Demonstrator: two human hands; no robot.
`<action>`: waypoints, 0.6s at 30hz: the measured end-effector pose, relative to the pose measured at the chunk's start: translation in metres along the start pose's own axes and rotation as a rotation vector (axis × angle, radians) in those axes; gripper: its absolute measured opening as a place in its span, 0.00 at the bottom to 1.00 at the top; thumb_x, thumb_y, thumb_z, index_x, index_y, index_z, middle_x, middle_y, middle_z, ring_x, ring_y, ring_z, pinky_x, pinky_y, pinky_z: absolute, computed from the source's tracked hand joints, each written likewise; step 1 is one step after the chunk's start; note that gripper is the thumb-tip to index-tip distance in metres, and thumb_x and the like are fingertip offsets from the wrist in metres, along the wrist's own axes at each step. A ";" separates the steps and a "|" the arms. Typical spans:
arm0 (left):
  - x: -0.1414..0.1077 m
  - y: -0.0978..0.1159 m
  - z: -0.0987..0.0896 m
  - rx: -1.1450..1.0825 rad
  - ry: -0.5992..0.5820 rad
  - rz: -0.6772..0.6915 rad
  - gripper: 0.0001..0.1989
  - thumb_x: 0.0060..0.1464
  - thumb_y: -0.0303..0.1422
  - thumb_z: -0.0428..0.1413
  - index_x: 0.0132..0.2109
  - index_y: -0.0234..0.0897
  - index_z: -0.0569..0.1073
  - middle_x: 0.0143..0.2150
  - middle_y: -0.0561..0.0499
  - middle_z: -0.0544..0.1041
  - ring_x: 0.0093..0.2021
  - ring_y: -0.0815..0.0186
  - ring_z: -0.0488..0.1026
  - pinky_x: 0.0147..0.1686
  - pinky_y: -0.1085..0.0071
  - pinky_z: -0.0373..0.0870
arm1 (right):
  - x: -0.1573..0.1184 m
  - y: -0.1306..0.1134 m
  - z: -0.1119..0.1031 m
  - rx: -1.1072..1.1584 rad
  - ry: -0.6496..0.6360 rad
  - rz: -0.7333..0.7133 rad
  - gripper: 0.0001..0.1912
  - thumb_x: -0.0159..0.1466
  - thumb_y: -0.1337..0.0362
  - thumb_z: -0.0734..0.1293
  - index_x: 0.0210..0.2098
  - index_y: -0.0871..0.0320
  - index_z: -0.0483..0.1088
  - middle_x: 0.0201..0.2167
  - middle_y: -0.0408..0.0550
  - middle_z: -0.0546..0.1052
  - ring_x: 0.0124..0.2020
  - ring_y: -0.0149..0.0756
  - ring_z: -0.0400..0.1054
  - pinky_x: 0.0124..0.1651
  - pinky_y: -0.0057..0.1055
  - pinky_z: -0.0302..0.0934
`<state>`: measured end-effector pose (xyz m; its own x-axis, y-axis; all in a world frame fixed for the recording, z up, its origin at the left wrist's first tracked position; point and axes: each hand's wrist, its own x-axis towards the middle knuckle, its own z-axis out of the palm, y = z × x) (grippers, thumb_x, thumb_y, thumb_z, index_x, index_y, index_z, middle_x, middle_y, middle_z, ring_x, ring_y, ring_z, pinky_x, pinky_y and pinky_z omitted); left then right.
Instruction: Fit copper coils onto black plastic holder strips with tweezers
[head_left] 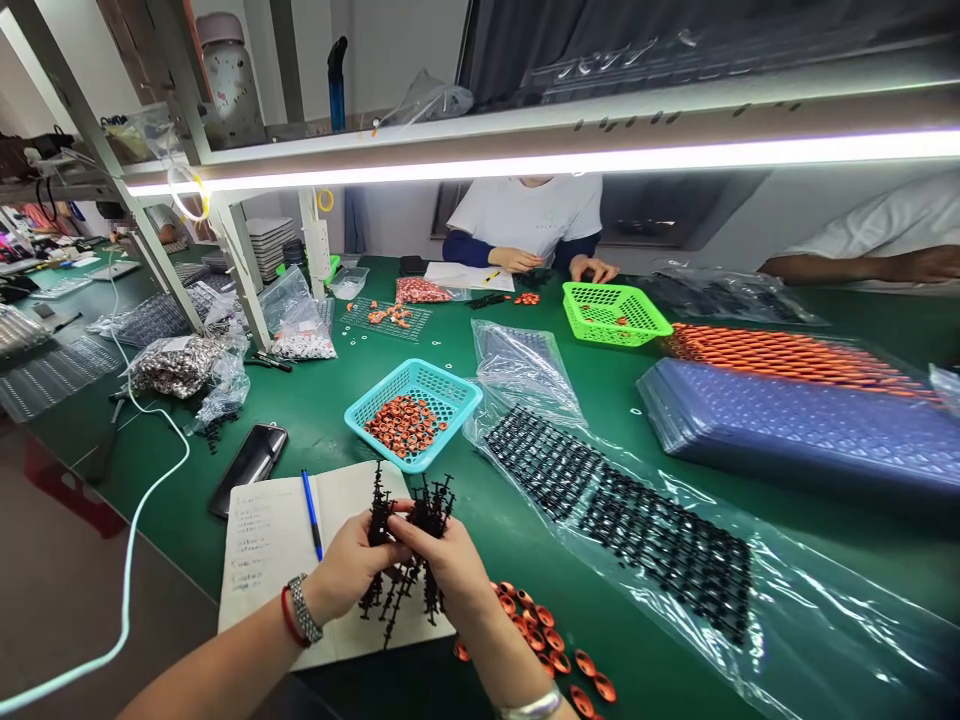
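Both my hands are together over an open notebook (255,560), each closed around thin black plastic strips with short side branches. My left hand (349,565) grips a smaller bunch of black strips (379,515). A thicker bunch of black strips (431,510) is in my right hand (450,560), its thumb reaching toward the left fingers. A blue pen (311,515) lies on the notebook. Beside my right forearm, loose orange ring-like parts (544,630) are scattered on the green table. Beyond my hands stands a light-blue basket (459,405) with many orange parts (405,425) in it.
A clear plastic bag (795,600) with black strips (622,520) stretches along the right. Stacked clear trays (780,420) and a green basket (619,315) stand farther back. A phone (249,468) and white cable (127,560) are left. Across the table sits a person (529,225) under a lit shelf.
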<state>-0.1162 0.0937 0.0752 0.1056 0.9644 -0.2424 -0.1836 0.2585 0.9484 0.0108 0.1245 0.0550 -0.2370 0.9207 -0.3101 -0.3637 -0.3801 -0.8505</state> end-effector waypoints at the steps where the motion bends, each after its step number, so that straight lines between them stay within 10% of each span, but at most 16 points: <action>1: 0.000 0.000 -0.001 -0.001 0.000 -0.005 0.29 0.40 0.40 0.72 0.51 0.35 0.79 0.40 0.46 0.82 0.39 0.58 0.75 0.45 0.62 0.71 | 0.000 -0.001 0.001 -0.001 0.003 -0.007 0.29 0.36 0.49 0.83 0.31 0.61 0.79 0.28 0.50 0.81 0.31 0.43 0.73 0.38 0.37 0.66; 10: -0.001 -0.003 0.002 -0.062 0.020 0.047 0.23 0.45 0.42 0.69 0.48 0.37 0.81 0.53 0.44 0.80 0.56 0.53 0.71 0.62 0.58 0.60 | 0.000 0.007 0.003 0.059 0.107 -0.079 0.24 0.39 0.53 0.82 0.31 0.58 0.77 0.31 0.47 0.81 0.36 0.44 0.73 0.46 0.39 0.66; 18: 0.006 -0.009 -0.008 -0.117 0.086 -0.031 0.22 0.49 0.41 0.66 0.50 0.35 0.79 0.43 0.46 0.80 0.41 0.61 0.73 0.46 0.64 0.67 | 0.002 0.013 0.005 0.132 0.171 -0.108 0.22 0.43 0.52 0.79 0.31 0.56 0.72 0.31 0.43 0.79 0.35 0.39 0.71 0.42 0.35 0.66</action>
<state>-0.1213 0.0973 0.0636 0.0298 0.9558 -0.2925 -0.2947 0.2880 0.9112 0.0007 0.1210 0.0452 -0.0391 0.9539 -0.2976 -0.4959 -0.2770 -0.8230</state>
